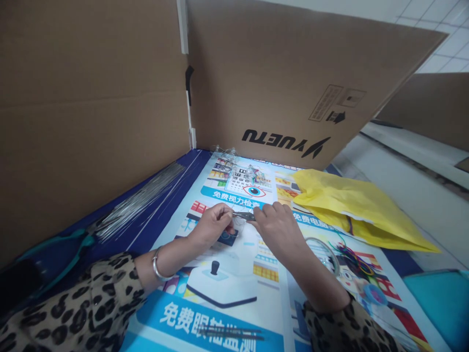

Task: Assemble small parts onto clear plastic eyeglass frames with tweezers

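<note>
Over the middle of the printed sheet (238, 274), my left hand (216, 220) pinches what looks like thin wire (239, 226) between thumb and fingers. A faint loop of it hangs below the fingertips. My right hand (280, 232) is wrapped round small pliers (243, 215). Their dark, narrow jaws point left and meet the wire at my left fingertips. The pliers' handles are hidden in my right palm. Tangled fine wire (256, 175) lies on the sheet beyond my hands.
Cardboard panels (278, 73) stand left and behind. Straight wires (141, 198) lie left, beside a teal-handled tool (82, 240). At right are a yellow bag (362, 205), a clear ring-shaped coil (332, 256), coloured strands (355, 259) and a teal object (439, 303). Dark thin rods (232, 333) lie in front.
</note>
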`<state>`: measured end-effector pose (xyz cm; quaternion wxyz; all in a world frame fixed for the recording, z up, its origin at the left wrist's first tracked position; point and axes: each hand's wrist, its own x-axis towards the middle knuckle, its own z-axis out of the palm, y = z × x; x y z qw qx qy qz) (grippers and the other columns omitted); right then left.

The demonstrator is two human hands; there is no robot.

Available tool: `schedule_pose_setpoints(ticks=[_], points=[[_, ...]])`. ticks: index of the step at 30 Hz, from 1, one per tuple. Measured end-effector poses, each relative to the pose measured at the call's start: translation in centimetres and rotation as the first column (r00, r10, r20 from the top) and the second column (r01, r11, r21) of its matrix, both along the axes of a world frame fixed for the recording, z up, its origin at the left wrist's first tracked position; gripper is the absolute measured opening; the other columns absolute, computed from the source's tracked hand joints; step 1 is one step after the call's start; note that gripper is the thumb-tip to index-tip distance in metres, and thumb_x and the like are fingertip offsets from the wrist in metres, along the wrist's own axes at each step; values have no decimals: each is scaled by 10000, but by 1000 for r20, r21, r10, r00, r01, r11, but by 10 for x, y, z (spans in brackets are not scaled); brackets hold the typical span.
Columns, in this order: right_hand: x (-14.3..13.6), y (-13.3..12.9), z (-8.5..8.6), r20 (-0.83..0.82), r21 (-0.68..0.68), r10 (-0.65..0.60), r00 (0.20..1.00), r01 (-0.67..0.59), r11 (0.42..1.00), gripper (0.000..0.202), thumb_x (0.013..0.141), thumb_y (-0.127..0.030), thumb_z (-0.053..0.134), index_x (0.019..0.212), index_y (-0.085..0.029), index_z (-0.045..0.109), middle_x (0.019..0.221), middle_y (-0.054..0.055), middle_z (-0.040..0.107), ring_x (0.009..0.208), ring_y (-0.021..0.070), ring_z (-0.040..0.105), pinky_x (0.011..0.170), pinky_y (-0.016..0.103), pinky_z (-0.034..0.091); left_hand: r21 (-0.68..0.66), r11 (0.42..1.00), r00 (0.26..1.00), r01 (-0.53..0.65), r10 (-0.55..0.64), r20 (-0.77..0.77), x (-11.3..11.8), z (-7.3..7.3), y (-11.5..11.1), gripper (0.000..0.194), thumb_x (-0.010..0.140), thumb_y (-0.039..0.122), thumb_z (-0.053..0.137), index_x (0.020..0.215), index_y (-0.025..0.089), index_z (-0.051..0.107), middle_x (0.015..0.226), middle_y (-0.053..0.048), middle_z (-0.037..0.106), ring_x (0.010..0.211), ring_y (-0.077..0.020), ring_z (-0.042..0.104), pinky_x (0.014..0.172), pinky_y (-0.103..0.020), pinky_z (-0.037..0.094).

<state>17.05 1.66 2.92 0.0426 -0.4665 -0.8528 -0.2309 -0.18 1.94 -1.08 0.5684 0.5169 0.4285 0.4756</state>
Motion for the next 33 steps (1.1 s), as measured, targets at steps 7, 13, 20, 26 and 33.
schedule_pose_setpoints(ticks=[7,13,20,26,33], points=[[0,0,1,7,-18,-4,1000,4,1000,229,845,-370,462,860,-172,577,767,73,576,767,213,454,660,323,229,8,1000,1000,3,-3,-4,0,0,0,140,756,286,497,699,171,440,537,50,505,487,-85,510,510,-205,406],[0,1,1,0,-22,7,1000,-7,1000,232,847,-360,463,864,-162,583,761,82,579,759,206,463,648,316,233,4,1000,1000,2,-2,-3,0,-3,1,149,754,294,501,690,173,443,539,50,511,486,-85,511,510,-206,406],[0,1,1,7,-57,-5,1000,6,998,229,838,-371,476,824,-168,581,745,73,578,751,206,479,639,310,245,-6,1000,1000,17,-17,10,0,-4,1,134,763,281,496,701,172,449,531,50,512,481,-84,505,508,-206,401],[1,3,-3,-38,-81,-38,999,35,996,278,849,-405,445,806,-168,584,746,70,584,737,187,493,641,292,260,-65,997,996,29,-23,91,0,-4,1,134,764,275,506,703,162,467,569,34,533,502,-82,516,524,-208,395],[3,3,-2,-72,-27,-45,996,43,999,299,838,-438,448,829,-181,602,729,54,576,717,184,477,644,293,248,-90,996,981,24,-6,193,-3,-5,2,162,786,294,506,721,146,491,573,15,533,503,-75,512,508,-193,373]])
